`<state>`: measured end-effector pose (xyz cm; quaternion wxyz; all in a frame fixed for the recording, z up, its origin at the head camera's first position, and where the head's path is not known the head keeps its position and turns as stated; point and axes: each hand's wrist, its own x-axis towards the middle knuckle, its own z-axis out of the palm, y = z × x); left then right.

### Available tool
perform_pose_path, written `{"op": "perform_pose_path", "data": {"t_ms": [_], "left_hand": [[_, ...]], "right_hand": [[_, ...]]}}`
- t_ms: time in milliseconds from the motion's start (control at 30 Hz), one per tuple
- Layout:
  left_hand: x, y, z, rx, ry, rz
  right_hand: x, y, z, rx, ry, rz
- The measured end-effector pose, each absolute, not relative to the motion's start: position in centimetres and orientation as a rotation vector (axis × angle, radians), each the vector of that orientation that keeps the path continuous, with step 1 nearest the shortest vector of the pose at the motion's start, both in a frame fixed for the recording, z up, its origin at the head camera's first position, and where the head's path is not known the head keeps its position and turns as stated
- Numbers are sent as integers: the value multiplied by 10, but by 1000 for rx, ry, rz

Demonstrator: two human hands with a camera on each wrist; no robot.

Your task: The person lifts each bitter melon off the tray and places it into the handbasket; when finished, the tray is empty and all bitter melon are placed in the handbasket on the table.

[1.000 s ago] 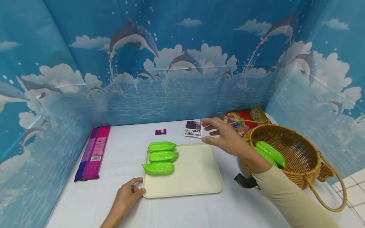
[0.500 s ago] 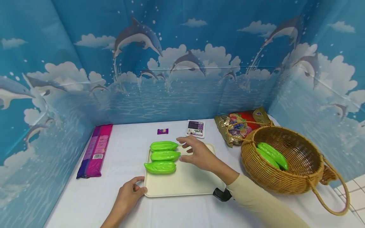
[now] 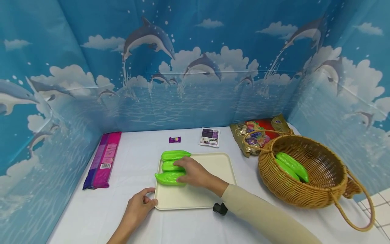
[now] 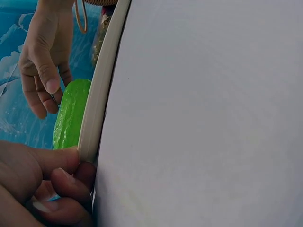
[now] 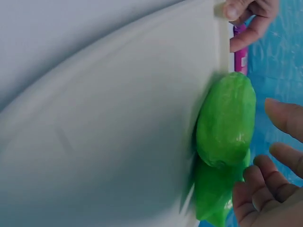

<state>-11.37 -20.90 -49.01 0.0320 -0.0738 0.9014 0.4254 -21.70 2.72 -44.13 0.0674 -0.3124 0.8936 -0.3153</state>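
Observation:
Three glossy bright-green bitter gourds lie in a row at the left end of the cream tray [image 3: 198, 201]: the front gourd [image 3: 166, 178], the middle gourd [image 3: 167, 166] and the back gourd [image 3: 174, 155]. My right hand [image 3: 195, 172] is over the right ends of the front and middle gourds, thumb and fingers spread. In the right wrist view a gap shows between its fingers and the nearest gourd [image 5: 227, 123]. At the tray's front left corner my left hand [image 3: 138, 206] pinches the rim [image 4: 97, 94] between thumb and curled fingers.
A wicker basket [image 3: 304, 196] on the right holds two more green gourds [image 3: 292, 166]. Behind the tray are a small purple packet [image 3: 174, 139], a white-and-purple pack [image 3: 209, 137] and a gold-red bag [image 3: 259, 134]. A long pink-purple package [image 3: 105, 161] lies left.
My right hand has moved left and down, from beside the basket to over the gourds in the tray. The left hand has stayed at the tray's corner.

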Motion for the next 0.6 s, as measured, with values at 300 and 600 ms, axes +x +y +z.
{"op": "perform_pose_path", "data": {"t_ms": [300, 600], "left_hand": [[-115, -209, -488, -224, 2764, 1322], [-114, -209, -489, -231, 2760, 1337]], "right_hand": [[-218, 15, -451, -964, 2812, -718], [-215, 13, -453, -1035, 2802, -645]]}}
